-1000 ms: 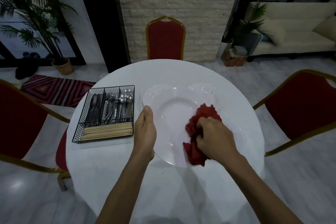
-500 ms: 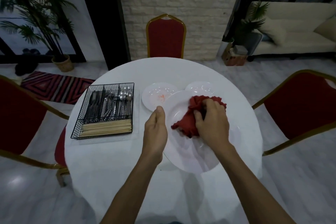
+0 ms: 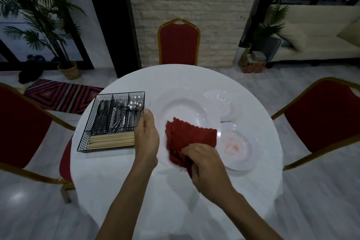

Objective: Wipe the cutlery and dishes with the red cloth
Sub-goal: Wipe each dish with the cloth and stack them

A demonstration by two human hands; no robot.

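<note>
Two hands on large plate (image 3: 183, 109): left hand (image 3: 147, 138) grips left rim, thumb on top; right hand (image 3: 206, 163) clutches red cloth (image 3: 191, 138), cloth spread over plate's near-right part. Stained small plate (image 3: 240, 159) just right; cutlery basket (image 3: 120, 94) left.

2 bare forearms reach forward. The left hand (image 3: 147, 138) grips the wide white plate (image 3: 183, 111) by its rim, thumb on top. The right hand (image 3: 206, 163) pinches the crumpled red cloth (image 3: 191, 134).
</note>
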